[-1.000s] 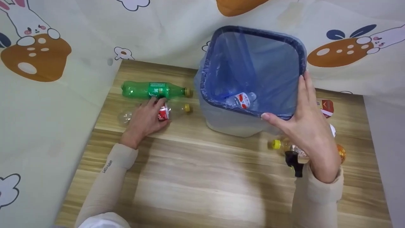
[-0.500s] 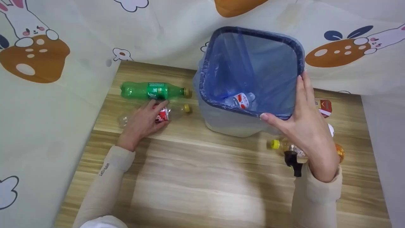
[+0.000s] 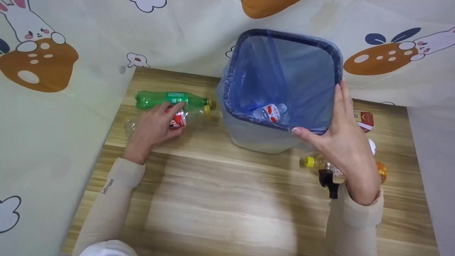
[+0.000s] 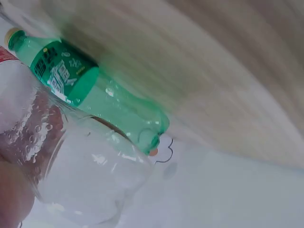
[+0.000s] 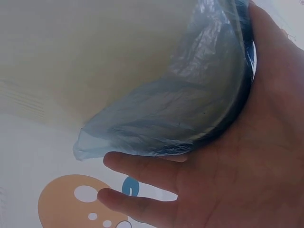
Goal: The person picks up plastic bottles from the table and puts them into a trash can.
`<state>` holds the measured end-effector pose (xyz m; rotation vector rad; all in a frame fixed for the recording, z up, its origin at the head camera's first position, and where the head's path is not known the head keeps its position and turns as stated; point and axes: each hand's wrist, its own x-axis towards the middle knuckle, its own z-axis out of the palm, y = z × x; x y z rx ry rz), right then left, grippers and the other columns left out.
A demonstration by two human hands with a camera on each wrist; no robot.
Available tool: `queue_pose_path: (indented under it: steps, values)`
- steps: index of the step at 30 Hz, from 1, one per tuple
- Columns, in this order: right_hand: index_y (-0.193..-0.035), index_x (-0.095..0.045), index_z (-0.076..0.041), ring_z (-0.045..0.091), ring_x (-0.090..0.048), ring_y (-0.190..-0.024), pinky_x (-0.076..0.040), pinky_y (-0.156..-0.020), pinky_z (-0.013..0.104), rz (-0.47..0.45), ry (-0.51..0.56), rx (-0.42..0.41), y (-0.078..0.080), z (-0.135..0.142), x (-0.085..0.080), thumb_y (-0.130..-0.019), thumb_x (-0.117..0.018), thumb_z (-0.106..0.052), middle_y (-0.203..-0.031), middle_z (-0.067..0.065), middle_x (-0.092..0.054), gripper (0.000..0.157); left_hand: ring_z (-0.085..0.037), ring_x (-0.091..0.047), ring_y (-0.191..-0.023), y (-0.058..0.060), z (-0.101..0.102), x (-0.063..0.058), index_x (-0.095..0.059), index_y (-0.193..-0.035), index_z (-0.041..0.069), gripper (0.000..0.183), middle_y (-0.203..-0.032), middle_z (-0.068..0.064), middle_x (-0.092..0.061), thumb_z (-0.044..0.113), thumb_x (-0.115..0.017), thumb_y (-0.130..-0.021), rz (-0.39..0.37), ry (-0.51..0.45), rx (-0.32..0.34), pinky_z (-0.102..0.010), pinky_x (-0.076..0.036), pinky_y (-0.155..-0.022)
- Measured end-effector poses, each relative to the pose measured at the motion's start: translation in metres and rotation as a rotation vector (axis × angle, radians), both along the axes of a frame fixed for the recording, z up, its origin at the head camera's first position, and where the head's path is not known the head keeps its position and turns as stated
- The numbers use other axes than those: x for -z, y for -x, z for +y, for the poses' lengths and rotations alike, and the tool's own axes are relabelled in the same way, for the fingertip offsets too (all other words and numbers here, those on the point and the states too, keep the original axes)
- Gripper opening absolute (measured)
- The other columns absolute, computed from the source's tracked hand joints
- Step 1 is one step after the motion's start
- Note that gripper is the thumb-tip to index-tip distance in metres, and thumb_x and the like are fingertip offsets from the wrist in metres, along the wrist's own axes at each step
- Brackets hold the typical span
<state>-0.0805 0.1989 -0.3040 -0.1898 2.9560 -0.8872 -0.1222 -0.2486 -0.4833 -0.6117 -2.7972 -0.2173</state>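
My left hand (image 3: 151, 125) grips a clear plastic bottle (image 3: 194, 112) with a red label and yellow cap, its fingers and thumb round the label. That bottle overlaps the green bottle (image 3: 153, 99) in the head view and looks slightly raised. The left wrist view shows the clear bottle's ribbed base (image 4: 99, 166) beside the green one. At the trash bin (image 3: 263, 138), my right hand (image 3: 350, 142) holds the front right corner of the rim, thumb on the front edge and fingertips on the right edge. Inside the blue liner (image 3: 305, 78) lies a clear bottle with a red-and-white label (image 3: 273, 112).
Right of the bin, partly behind my right arm, lie a yellow-capped bottle (image 3: 320, 164), an orange-coloured piece (image 3: 382, 172), a white round item (image 3: 371, 146) and a red box (image 3: 365, 120). Patterned cloth (image 3: 185, 35) hangs behind the wooden table (image 3: 220, 199).
My left hand has moved left and slightly toward the back with the clear bottle, whose cap is now nearer the green bottle's cap. My right hand and the bin have stayed put.
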Motion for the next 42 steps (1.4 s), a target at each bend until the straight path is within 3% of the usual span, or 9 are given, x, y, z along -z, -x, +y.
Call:
queue_pose_path:
  steps: [6, 10, 14, 20, 24, 29, 36, 42]
  values:
    - [-0.160, 0.005, -0.020, 0.044, -0.030, -0.142, -0.046, -0.079, 0.066, -0.002, -0.013, 0.003, 0.001, 0.000, 0.000, -0.077, -0.073, -0.066, -0.164, -0.013, 0.015, 0.123, -0.029, -0.057, -0.066, 0.002, -0.001, -0.015, -0.045, -0.143, 0.023, 0.075, -0.105, -0.018, -0.063, 0.046, -0.079, -0.081, 0.023, 0.006, 0.009, -0.035, -0.047, -0.049]
    - [-0.160, 0.003, -0.016, 0.044, -0.032, -0.141, -0.048, -0.075, 0.062, 0.007, -0.021, 0.001, 0.000, 0.001, 0.000, -0.077, -0.073, -0.066, -0.165, -0.009, 0.013, 0.123, -0.029, -0.057, -0.063, 0.004, -0.002, -0.033, -0.047, -0.142, 0.020, 0.073, -0.102, -0.020, -0.065, 0.047, -0.078, -0.081, 0.030, 0.010, 0.008, -0.037, -0.048, -0.048]
    - [-0.160, 0.002, -0.014, 0.044, -0.032, -0.141, -0.047, -0.074, 0.060, 0.008, -0.028, -0.001, 0.000, 0.002, 0.000, -0.078, -0.073, -0.065, -0.166, -0.006, 0.011, 0.122, -0.029, -0.056, -0.059, 0.006, -0.002, -0.059, -0.047, -0.140, 0.018, 0.073, -0.100, -0.022, -0.067, 0.047, -0.078, -0.081, 0.042, 0.016, 0.017, -0.038, -0.048, -0.047]
    - [-0.160, 0.002, -0.015, 0.046, -0.033, -0.140, -0.046, -0.080, 0.065, 0.000, -0.025, 0.001, 0.000, 0.002, -0.001, -0.077, -0.073, -0.065, -0.166, -0.006, 0.011, 0.123, -0.023, -0.042, -0.049, 0.011, 0.005, -0.106, -0.049, -0.139, 0.016, 0.075, -0.093, -0.020, -0.065, 0.055, -0.076, -0.080, 0.097, 0.027, 0.087, -0.030, -0.031, -0.042]
    - [-0.160, 0.003, -0.015, 0.046, -0.032, -0.140, -0.046, -0.080, 0.066, -0.004, -0.030, -0.001, 0.001, 0.002, -0.001, -0.078, -0.073, -0.065, -0.166, -0.006, 0.012, 0.123, -0.024, -0.045, -0.048, 0.016, 0.013, -0.133, -0.049, -0.139, 0.016, 0.076, -0.090, -0.018, -0.065, 0.062, -0.070, -0.082, 0.117, 0.047, 0.112, -0.030, -0.030, -0.043]
    - [-0.160, 0.003, -0.016, 0.045, -0.032, -0.141, -0.047, -0.076, 0.062, -0.013, -0.034, 0.000, 0.002, 0.001, -0.001, -0.077, -0.072, -0.067, -0.165, -0.008, 0.014, 0.123, -0.028, -0.050, -0.053, 0.019, 0.021, -0.154, -0.048, -0.141, 0.018, 0.075, -0.096, -0.019, -0.065, 0.064, -0.066, -0.085, 0.098, 0.091, 0.089, -0.032, -0.035, -0.044]
    - [-0.160, 0.004, -0.021, 0.045, -0.029, -0.142, -0.045, -0.083, 0.066, -0.024, -0.030, -0.002, 0.003, -0.001, -0.001, -0.076, -0.072, -0.069, -0.165, -0.008, 0.013, 0.123, -0.029, -0.048, -0.052, 0.019, 0.034, -0.179, -0.045, -0.142, 0.018, 0.073, -0.089, -0.017, -0.063, 0.066, -0.058, -0.089, 0.047, 0.141, 0.040, -0.038, -0.040, -0.044]
    - [-0.160, 0.004, -0.015, 0.048, -0.039, -0.135, -0.047, -0.068, 0.053, -0.012, -0.054, 0.003, 0.001, 0.001, -0.001, -0.077, -0.071, -0.069, -0.165, -0.010, 0.015, 0.124, -0.031, -0.050, -0.051, 0.021, 0.047, -0.206, -0.042, -0.143, 0.017, 0.074, -0.084, -0.017, -0.061, 0.070, -0.046, -0.092, 0.037, 0.226, 0.025, -0.041, -0.041, -0.043]
